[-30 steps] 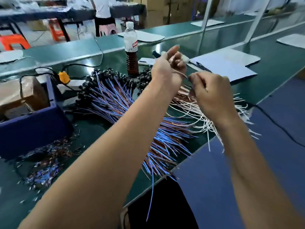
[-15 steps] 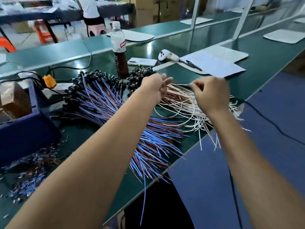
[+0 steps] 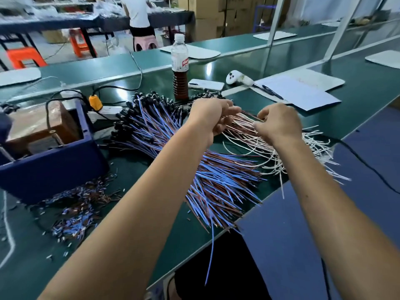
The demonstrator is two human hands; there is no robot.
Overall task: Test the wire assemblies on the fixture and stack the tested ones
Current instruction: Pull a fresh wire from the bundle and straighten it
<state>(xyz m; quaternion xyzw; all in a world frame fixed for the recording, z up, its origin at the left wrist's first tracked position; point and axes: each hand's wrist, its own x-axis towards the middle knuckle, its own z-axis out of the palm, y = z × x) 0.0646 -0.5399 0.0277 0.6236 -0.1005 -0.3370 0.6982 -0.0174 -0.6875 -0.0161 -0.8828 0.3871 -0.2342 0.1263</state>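
A green bench (image 3: 357, 109) is being viewed from above, with two bare arms reaching forward from 6 o'clock. A fan of blue wires (image 3: 207, 176) with black plugs is lying at centre, trailing over the bench edge towards 5 o'clock. Just beside it, at 3 o'clock, a looser pile of white wires (image 3: 270, 148) is being worked on. The left hand (image 3: 211, 118) is being held over that pile with fingers curled; whether a wire is being gripped cannot be told. At the right hand (image 3: 279, 124), thumb and fingertip are being pressed together, apparently pinching a thin wire stretched between the hands. A bottle (image 3: 180, 68) is standing at 12 o'clock, a blue bin (image 3: 65, 165) at 9 o'clock.

Likely risks: neighbouring strands being dragged along and tangled if the pinched wire is pulled quickly, and overhanging ends being brushed off the bench by the forearms
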